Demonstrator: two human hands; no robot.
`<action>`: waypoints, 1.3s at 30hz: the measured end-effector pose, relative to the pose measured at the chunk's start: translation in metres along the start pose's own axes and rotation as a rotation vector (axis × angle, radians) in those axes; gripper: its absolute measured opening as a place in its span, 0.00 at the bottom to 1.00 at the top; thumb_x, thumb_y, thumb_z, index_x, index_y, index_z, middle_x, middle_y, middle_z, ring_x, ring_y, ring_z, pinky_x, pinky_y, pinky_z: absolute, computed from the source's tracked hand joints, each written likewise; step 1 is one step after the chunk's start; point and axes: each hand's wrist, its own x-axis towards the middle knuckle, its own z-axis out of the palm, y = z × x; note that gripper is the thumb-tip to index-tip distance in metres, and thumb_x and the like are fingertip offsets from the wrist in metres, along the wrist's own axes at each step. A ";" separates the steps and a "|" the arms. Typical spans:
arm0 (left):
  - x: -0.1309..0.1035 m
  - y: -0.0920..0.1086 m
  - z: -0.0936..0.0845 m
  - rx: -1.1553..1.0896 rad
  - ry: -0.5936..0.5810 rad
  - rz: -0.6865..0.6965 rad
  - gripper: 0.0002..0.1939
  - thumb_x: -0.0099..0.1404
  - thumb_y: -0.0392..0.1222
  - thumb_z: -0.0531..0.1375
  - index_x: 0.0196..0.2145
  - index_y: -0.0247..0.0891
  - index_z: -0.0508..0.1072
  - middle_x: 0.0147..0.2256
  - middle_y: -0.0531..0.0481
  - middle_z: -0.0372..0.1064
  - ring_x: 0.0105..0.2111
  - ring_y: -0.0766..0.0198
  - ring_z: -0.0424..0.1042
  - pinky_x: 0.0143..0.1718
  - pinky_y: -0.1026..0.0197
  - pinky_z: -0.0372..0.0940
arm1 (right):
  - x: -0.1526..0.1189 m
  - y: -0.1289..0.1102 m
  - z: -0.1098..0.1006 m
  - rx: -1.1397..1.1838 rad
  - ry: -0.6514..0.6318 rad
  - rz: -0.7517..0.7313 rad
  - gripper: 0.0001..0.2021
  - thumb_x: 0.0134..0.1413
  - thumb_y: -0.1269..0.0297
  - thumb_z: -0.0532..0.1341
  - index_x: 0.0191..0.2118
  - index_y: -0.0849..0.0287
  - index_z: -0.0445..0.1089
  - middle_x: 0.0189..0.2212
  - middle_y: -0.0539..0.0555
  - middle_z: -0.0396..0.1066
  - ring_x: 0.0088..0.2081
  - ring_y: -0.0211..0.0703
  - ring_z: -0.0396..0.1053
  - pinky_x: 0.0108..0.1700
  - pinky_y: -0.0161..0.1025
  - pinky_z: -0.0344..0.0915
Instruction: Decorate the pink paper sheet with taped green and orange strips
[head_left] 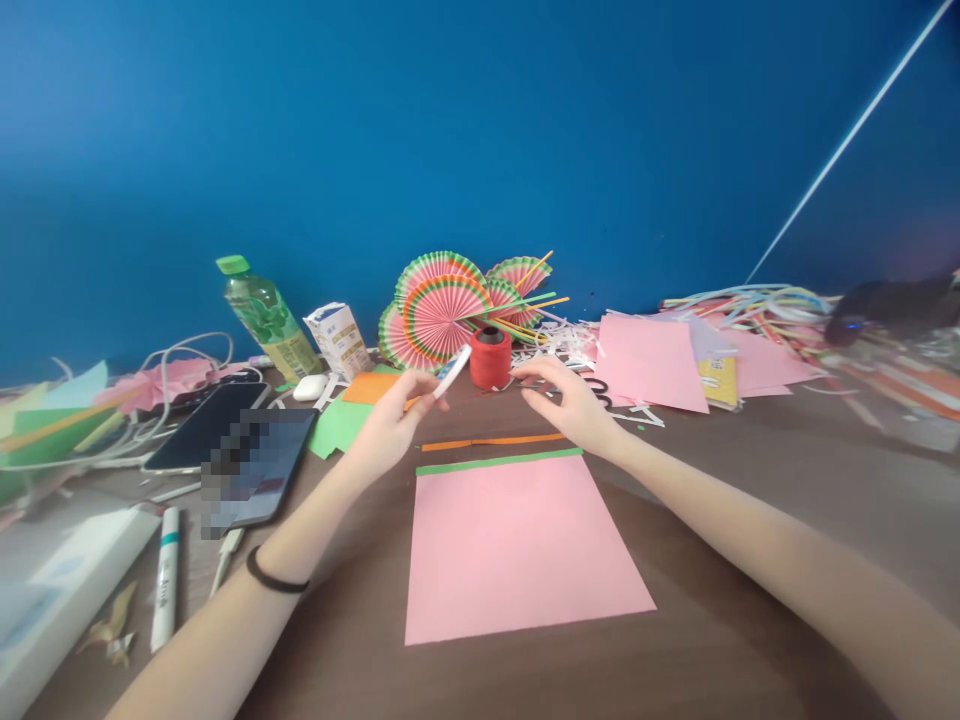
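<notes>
A pink sheet with a green strip along its far edge lies flat on the brown table. Just beyond it lies a thin orange strip. My left hand is closed on a small white roll of tape, held above the table left of a red spool. Right of the spool, my right hand is raised with thumb and fingers apart and nothing visible between them. Black scissor handles show just behind it.
Folded pink and green paper fans stand against the blue wall. At the left are a green bottle, a white carton, a tablet and a marker. Pink sheets and paper strips lie at the back right.
</notes>
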 end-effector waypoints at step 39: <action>-0.012 0.015 0.024 0.377 -0.177 0.001 0.18 0.61 0.39 0.49 0.49 0.44 0.65 0.39 0.51 0.71 0.32 0.62 0.71 0.33 0.62 0.63 | -0.015 -0.029 0.022 0.378 -0.050 0.178 0.05 0.47 0.68 0.60 0.34 0.59 0.66 0.39 0.54 0.69 0.43 0.41 0.68 0.49 0.43 0.64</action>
